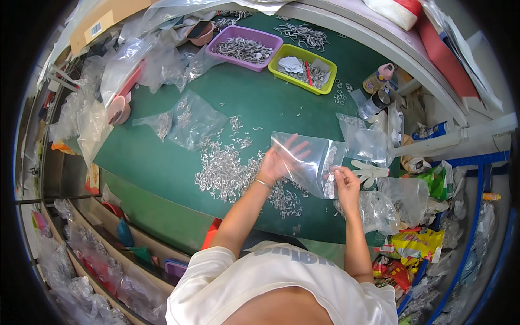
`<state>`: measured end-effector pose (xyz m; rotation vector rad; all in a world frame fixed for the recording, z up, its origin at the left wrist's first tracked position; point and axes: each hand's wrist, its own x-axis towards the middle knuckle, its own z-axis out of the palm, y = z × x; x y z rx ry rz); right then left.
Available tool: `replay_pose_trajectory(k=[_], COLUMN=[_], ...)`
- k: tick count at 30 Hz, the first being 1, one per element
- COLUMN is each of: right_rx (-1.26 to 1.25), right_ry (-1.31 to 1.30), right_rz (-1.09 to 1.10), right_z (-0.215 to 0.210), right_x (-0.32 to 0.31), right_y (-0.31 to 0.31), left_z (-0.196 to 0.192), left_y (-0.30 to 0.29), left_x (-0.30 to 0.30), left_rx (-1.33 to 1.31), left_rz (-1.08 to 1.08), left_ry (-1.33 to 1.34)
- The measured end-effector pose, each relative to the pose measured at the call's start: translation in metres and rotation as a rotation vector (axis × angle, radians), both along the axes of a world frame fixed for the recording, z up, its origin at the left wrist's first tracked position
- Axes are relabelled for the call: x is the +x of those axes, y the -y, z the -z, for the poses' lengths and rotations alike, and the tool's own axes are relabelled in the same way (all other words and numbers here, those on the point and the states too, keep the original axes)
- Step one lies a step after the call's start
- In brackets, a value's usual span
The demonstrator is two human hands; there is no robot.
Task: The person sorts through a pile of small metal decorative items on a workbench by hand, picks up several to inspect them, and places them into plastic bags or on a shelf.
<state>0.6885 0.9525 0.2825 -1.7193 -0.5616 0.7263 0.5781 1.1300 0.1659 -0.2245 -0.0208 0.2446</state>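
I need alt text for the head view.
A person's right hand grips a clear plastic bag holding small pieces, the spread left hand partly visible through it. On the green table lie a pile of silvery pieces and, farther back, a purple tray and a yellow-green tray.

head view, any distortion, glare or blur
Head view: the near edge of the green table bows and the corners go black; also head view: pale glare on the clear bag, no obvious blur on the left hand or right hand
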Motion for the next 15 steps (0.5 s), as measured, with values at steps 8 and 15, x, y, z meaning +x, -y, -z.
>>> replay_pose_trajectory(k=[8,15], right_rx=[-0.136,-0.138], right_ry=[0.508,0.636], right_rz=[0.029,-0.025], right_z=[-0.031,-0.044], right_x=[-0.006,-0.012], right_y=[-0.026,-0.041], left_z=[0.015,0.006], left_y=[-0.008,-0.006], left_x=[-0.008,-0.001], left_rx=[0.116,0.225], left_rz=[0.079,-0.057], left_ry=[0.04,-0.088])
